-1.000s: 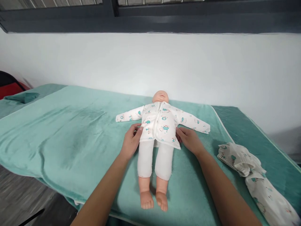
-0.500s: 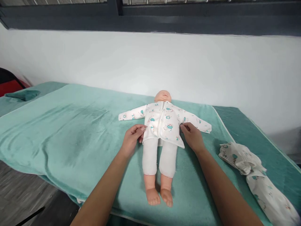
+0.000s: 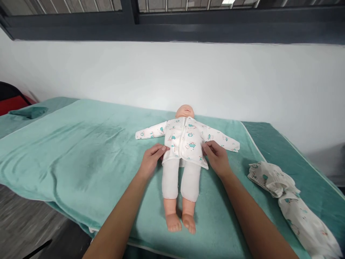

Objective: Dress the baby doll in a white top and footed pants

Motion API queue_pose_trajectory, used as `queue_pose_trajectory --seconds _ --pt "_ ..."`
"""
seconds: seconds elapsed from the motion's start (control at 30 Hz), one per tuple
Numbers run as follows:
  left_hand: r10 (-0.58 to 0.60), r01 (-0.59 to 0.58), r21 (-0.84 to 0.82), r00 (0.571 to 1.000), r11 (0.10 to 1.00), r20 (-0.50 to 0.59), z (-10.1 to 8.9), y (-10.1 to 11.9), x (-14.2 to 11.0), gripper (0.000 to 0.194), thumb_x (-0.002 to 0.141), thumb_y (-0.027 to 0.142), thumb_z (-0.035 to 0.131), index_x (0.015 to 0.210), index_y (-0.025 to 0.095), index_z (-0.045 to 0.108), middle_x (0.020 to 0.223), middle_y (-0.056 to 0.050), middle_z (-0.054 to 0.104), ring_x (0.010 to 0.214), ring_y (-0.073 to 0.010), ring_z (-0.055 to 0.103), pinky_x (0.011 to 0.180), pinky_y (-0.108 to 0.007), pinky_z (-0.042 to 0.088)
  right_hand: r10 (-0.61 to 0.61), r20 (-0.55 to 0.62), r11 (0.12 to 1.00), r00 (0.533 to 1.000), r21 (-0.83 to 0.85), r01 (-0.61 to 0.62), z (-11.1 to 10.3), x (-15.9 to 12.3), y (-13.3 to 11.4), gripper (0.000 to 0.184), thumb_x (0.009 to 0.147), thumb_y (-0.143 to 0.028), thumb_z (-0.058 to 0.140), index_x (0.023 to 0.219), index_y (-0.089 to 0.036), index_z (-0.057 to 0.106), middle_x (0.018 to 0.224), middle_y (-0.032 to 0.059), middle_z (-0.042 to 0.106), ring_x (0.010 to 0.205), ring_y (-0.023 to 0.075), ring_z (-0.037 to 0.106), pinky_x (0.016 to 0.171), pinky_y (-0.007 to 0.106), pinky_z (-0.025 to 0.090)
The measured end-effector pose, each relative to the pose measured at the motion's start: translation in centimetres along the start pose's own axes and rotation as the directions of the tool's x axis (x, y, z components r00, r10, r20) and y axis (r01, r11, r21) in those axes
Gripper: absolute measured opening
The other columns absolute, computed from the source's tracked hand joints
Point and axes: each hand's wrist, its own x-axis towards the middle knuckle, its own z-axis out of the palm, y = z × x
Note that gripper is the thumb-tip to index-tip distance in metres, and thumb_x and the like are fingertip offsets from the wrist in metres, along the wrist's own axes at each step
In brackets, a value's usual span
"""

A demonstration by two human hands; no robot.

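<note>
pinching the shirt point(image 3: 185, 136) at nine o'clock with my left hand point(image 3: 152, 159), three with my right hand point(image 3: 217, 158), i remotely view the doll point(image 3: 185, 110), feet point(image 3: 173, 222) at six.

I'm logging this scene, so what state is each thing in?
Doll: on its back, legs extended.
Jacket: worn by the doll, sleeves spread wide; fastening unclear.
Loose printed cloth: crumpled.
Green cover: spread out, wrinkled.
Left hand: fingers at the jacket's edge; pinch unclear.
Right hand: same, at the opposite edge.
Window: open or shut, cannot tell.
</note>
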Motion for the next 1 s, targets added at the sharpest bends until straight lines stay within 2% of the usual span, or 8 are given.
queue_pose_trajectory --seconds 0.1,0.2,0.27,0.33,0.63,0.77,0.87,1.0 --pt "-0.104 0.102 0.037 0.993 0.994 0.062 -0.2 0.1 -0.3 0.035 0.086 0.050 0.069 0.090 0.018 0.082 0.057 0.003 0.039 0.054 -0.0098 0.034 0.054 -0.027 0.025 -0.194 0.017 0.981 0.981 -0.025 0.195 -0.1 -0.4 -0.9 0.025 0.096 -0.035 0.058 0.074 -0.022 0.056 0.073 0.0001 0.056 0.069 0.0155 0.052 0.068 0.032 0.043" --pt "-0.147 0.145 0.036 0.987 0.989 0.070 -0.3 0.0 -0.5 0.038 0.084 0.052 0.070 0.090 0.017 0.082 0.051 0.005 0.030 0.053 -0.0100 0.031 0.054 -0.027 0.025 -0.422 0.128 0.895 0.897 -0.095 0.435 0.3 -1.1 -2.4 0.012 0.092 -0.033 0.067 0.096 -0.023 0.062 0.099 0.0052 0.065 0.096 0.0216 0.059 0.087 0.039 0.046" --pt "-0.131 0.130 0.026 0.988 0.991 0.080 -0.4 0.0 -0.5 0.038 0.084 0.052 0.069 0.087 0.016 0.082 0.050 0.005 0.030 0.052 -0.0099 0.032 0.055 -0.027 0.028 -0.474 0.255 0.832 0.843 -0.184 0.523 0.7 -1.6 -3.3 0.027 0.087 -0.035 0.074 0.110 -0.025 0.063 0.120 0.0076 0.065 0.115 0.0272 0.056 0.098 0.046 0.041" --pt "-0.105 0.104 0.012 0.992 0.994 0.074 -0.3 -0.1 -0.4 0.038 0.085 0.051 0.068 0.082 0.016 0.081 0.048 0.005 0.030 0.051 -0.0095 0.033 0.056 -0.027 0.029 -0.454 0.323 0.802 0.830 -0.257 0.539 1.1 -1.9 -3.9 0.029 0.086 -0.033 0.076 0.112 -0.027 0.063 0.126 0.0061 0.065 0.120 0.0292 0.054 0.100 0.048 0.038" --pt "-0.084 0.068 -0.200 0.994 0.977 -0.076 -0.2 -0.3 0.0 0.033 0.087 0.045 0.066 0.073 0.017 0.072 0.047 0.004 0.036 0.047 -0.0102 0.036 0.051 -0.027 0.033 -0.517 0.241 0.797 0.821 -0.213 0.565 0.4 -1.6 -3.5 0.014 0.088 -0.009 0.057 0.084 -0.023 0.056 0.095 0.0034 0.067 0.092 0.0210 0.057 0.085 0.040 0.043" --pt "-0.101 0.085 -0.169 0.991 0.982 -0.085 -0.1 -0.2 0.2 0.033 0.087 0.045 0.066 0.073 0.016 0.071 0.048 0.004 0.039 0.048 -0.0100 0.039 0.050 -0.025 0.032 -0.503 0.269 0.785 0.821 -0.255 0.564 0.8 -1.8 -4.0 0.012 0.090 -0.017 0.063 0.099 -0.023 0.060 0.112 0.0051 0.068 0.107 0.0240 0.058 0.092 0.043 0.041" --pt "-0.127 0.109 -0.159 0.986 0.981 -0.108 0.0 -0.1 0.4 0.033 0.086 0.047 0.067 0.074 0.016 0.070 0.050 0.003 0.043 0.047 -0.0096 0.040 0.047 -0.024 0.027 -0.456 0.305 0.762 0.836 -0.352 0.544 1.9 -1.9 -4.8 0.032 0.087 -0.023 0.070 0.117 -0.025 0.061 0.123 0.0050 0.067 0.114 0.0266 0.056 0.095 0.044 0.038" --pt "-0.129 0.106 -0.180 0.985 0.978 -0.119 0.2 -0.3 0.8 0.030 0.084 0.045 0.070 0.079 0.016 0.069 0.059 0.002 0.052 0.050 -0.0086 0.044 0.047 -0.024 0.030 -0.418 0.311 0.720 0.853 -0.459 0.520 3.3 -1.7 -5.5 0.027 0.086 -0.018 0.069 0.112 -0.026 0.065 0.118 0.0055 0.068 0.109 0.0274 0.055 0.091 0.044 0.037"
